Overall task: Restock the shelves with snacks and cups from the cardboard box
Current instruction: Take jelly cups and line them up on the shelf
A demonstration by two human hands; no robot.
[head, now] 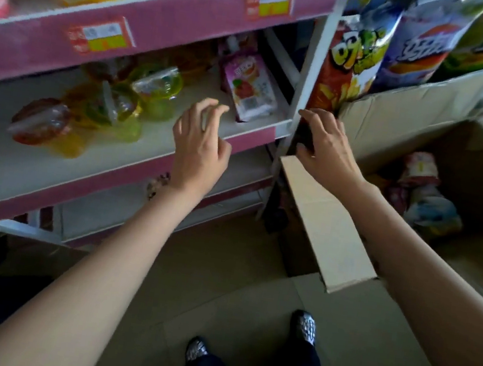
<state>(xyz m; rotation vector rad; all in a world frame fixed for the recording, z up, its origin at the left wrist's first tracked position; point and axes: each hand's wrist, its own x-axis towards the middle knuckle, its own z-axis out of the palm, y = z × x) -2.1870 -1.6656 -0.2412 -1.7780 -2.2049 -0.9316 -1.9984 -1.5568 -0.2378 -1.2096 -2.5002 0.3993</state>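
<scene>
While its fingers curl loosely around nothing, the left hand (201, 143) hovers over the front edge of the white middle shelf with the pink front strip (159, 140), releasing no grasp on any item. Just beyond its fingertips, near the shelf's right front corner, lies a flat purple-and-pink spouted snack pouch (249, 87) with glossy printed film. Toward the shelf's left half sit clear plastic jelly cups with yellow, green and red contents (105, 107), round-bodied and shiny, sealed with foil lids; motion blur smears their outlines.

The right hand (325, 149) spreads relaxed fingers beside the white metal shelf upright (307, 77), fingertips touching or nearly touching it; which, cannot be told. It grasps nothing. Under its wrist juts a flat, matte flap of the brown corrugated cardboard box (330, 226), which stands open on the floor right of the shelving. Deep in the box's far part lies a crumpled pastel snack bag (422, 189). Behind the box lean tall glossy snack bags in red, green and purple (357, 59). Pale floor tiles (221, 273) show below, with two shoes with a silvery woven texture (304, 325).
</scene>
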